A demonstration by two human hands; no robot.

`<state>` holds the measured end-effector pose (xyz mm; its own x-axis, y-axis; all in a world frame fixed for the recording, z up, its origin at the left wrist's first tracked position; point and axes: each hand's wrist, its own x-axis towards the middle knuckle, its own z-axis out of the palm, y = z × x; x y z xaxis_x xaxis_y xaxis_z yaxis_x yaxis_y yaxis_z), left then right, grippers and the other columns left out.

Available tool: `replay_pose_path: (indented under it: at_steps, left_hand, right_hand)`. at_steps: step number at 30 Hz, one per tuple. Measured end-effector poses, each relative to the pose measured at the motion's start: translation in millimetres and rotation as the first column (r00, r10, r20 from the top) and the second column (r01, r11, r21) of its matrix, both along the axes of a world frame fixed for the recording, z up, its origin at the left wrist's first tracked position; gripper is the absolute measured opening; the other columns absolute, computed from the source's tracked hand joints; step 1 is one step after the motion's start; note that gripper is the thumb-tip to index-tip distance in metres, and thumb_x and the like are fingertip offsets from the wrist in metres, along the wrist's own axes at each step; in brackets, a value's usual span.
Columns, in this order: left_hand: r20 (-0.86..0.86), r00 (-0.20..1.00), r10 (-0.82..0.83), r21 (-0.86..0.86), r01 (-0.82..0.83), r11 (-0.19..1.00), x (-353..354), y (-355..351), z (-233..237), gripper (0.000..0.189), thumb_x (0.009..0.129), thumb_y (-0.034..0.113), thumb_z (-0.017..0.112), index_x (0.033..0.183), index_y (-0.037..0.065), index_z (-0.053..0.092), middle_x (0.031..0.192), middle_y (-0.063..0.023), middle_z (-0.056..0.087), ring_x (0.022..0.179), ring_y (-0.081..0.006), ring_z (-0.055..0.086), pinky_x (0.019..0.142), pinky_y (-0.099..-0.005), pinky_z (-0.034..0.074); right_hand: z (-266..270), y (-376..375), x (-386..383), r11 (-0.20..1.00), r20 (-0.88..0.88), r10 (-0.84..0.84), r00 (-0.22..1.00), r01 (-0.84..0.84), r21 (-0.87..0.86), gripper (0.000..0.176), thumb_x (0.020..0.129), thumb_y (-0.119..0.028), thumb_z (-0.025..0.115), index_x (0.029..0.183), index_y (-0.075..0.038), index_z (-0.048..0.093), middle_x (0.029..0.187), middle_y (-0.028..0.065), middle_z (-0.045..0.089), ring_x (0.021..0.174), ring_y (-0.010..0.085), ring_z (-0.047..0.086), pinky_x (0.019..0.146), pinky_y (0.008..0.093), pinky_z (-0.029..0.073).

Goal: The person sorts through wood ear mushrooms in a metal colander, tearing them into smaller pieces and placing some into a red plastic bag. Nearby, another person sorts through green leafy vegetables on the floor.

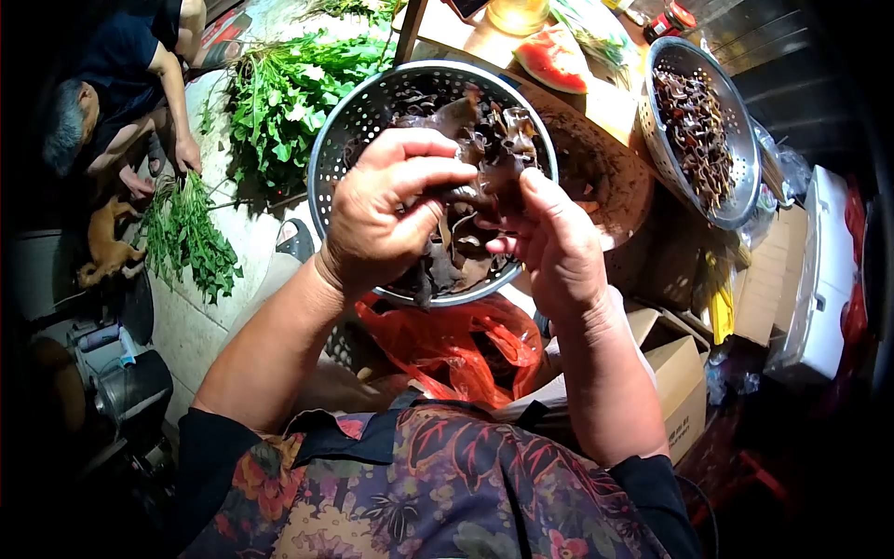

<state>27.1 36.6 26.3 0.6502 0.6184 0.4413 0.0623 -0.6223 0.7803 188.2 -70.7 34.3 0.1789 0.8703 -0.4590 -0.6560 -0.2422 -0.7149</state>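
Observation:
My left hand [382,205] and my right hand [563,247] are both closed on a dark brown wood ear mushroom [500,168], its ruffled edges showing between them. They hold it above a metal colander [319,177] with a perforated rim. More wood ear mushrooms [442,268] lie inside that colander, partly hidden by my hands. My left thumb and fingers pinch the piece from the left. On the right, my thumb is pressed along its edge, with the other fingers underneath. Below the colander sits a red plastic bag [456,347], dark inside.
A second colander [740,177] of wood ears stands at the right. Watermelon [551,61] lies on a wooden table [466,35]. Leafy greens [279,102] cover the floor at left, where another person [121,65] holds a bunch [191,233] near a small brown animal [112,238]. Cardboard boxes [678,387] are at right.

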Motion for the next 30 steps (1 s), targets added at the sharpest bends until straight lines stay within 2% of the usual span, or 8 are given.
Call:
replay_pose_path:
  at_steps: [5, 11, 17, 21, 24, 25, 27, 30]
  left_hand:
    - [-0.008, 0.988, -0.155, 0.133, 0.155, 0.979, -1.7, -7.4, 3.1, 0.030, 0.068, 0.003, 0.059, 0.097, 0.002, 0.066, 0.105, -0.0142, 0.059, 0.097, -0.0262, 0.058, 0.086, -0.0341, 0.046]
    - [0.055, 0.998, -0.034, -0.143, 0.041, 0.989, -1.1, -11.1, -2.4, 0.007, 0.081, 0.006, 0.067, 0.084, -0.001, 0.065, 0.088, -0.0087, 0.061, 0.082, -0.0152, 0.058, 0.077, -0.0256, 0.046]
    - [0.032, 0.997, 0.071, -0.810, -0.016, 0.586, 7.8, -19.5, -1.8, 0.045, 0.074, 0.003, 0.075, 0.114, 0.004, 0.055, 0.081, 0.0009, 0.054, 0.066, -0.0025, 0.050, 0.059, -0.0156, 0.044]
    - [-0.284, 0.956, -0.073, -0.345, -0.031, 0.938, 0.7, -4.5, -0.9, 0.047, 0.075, 0.021, 0.075, 0.117, 0.008, 0.058, 0.121, -0.0056, 0.042, 0.095, -0.0107, 0.051, 0.070, -0.0233, 0.048]
    - [-0.138, 0.935, -0.327, -0.621, 0.176, 0.764, 0.3, 5.3, -7.3, 0.045, 0.081, 0.018, 0.067, 0.123, 0.007, 0.054, 0.140, -0.0117, 0.029, 0.128, -0.0227, 0.034, 0.090, -0.0295, 0.046]
    - [-0.064, 0.938, -0.342, -0.557, 0.251, 0.792, 3.7, 5.4, -11.8, 0.042, 0.083, 0.017, 0.066, 0.121, 0.006, 0.054, 0.130, -0.0106, 0.043, 0.118, -0.0191, 0.044, 0.088, -0.0290, 0.047]
    - [0.072, 0.933, -0.354, -0.922, 0.197, 0.332, 3.7, -0.4, 1.0, 0.031, 0.085, 0.013, 0.064, 0.113, 0.003, 0.056, 0.110, -0.0065, 0.058, 0.100, -0.0152, 0.057, 0.082, -0.0271, 0.050]
    - [0.127, 0.957, -0.260, -0.930, 0.206, 0.304, 3.7, -2.4, -15.3, 0.020, 0.086, 0.010, 0.063, 0.104, 0.003, 0.058, 0.091, -0.0010, 0.063, 0.081, -0.0105, 0.061, 0.074, -0.0244, 0.051]
  right_hand:
    - [-5.7, -1.1, -1.8, 0.999, 0.193, 0.035, 0.981, -0.035, -0.003, 0.023, 0.086, -0.018, 0.061, 0.103, -0.003, 0.058, 0.090, 0.0029, 0.061, 0.077, 0.0080, 0.057, 0.065, 0.0200, 0.047]
    - [-3.4, -4.5, 1.0, 0.995, -0.066, -0.077, 0.995, 0.081, 0.055, 0.016, 0.088, -0.005, 0.050, 0.100, 0.001, 0.057, 0.095, 0.0094, 0.064, 0.084, 0.0171, 0.063, 0.078, 0.0316, 0.053]
    - [-5.0, -7.1, 6.6, 0.991, -0.178, -0.091, 0.980, 0.107, 0.079, 0.021, 0.090, -0.006, 0.046, 0.107, 0.002, 0.055, 0.099, 0.0117, 0.063, 0.086, 0.0198, 0.063, 0.078, 0.0329, 0.053]
    - [-1.7, -8.9, 7.7, 0.974, -0.271, 0.106, 0.957, -0.044, 0.223, 0.022, 0.090, -0.006, 0.046, 0.108, 0.003, 0.055, 0.100, 0.0119, 0.063, 0.086, 0.0198, 0.063, 0.080, 0.0329, 0.052]
    - [-1.7, -7.3, 0.0, 0.996, -0.175, 0.074, 0.982, -0.062, 0.069, 0.023, 0.089, -0.008, 0.048, 0.108, 0.003, 0.056, 0.101, 0.0119, 0.063, 0.085, 0.0197, 0.064, 0.080, 0.0329, 0.052]
    - [-0.3, -7.0, -1.0, 0.996, -0.177, 0.077, 0.981, -0.066, 0.067, 0.023, 0.089, -0.008, 0.048, 0.108, 0.003, 0.056, 0.101, 0.0119, 0.063, 0.085, 0.0197, 0.064, 0.080, 0.0329, 0.052]
    - [4.6, -6.9, -1.5, 0.987, -0.235, 0.131, 0.963, -0.105, 0.121, 0.024, 0.089, -0.009, 0.049, 0.110, 0.003, 0.056, 0.100, 0.0110, 0.064, 0.086, 0.0191, 0.064, 0.080, 0.0310, 0.052]
    - [-1.6, -9.4, -1.1, 0.997, -0.118, 0.077, 0.990, -0.075, 0.020, 0.024, 0.090, -0.012, 0.051, 0.109, 0.002, 0.058, 0.097, 0.0092, 0.064, 0.084, 0.0165, 0.063, 0.079, 0.0280, 0.050]
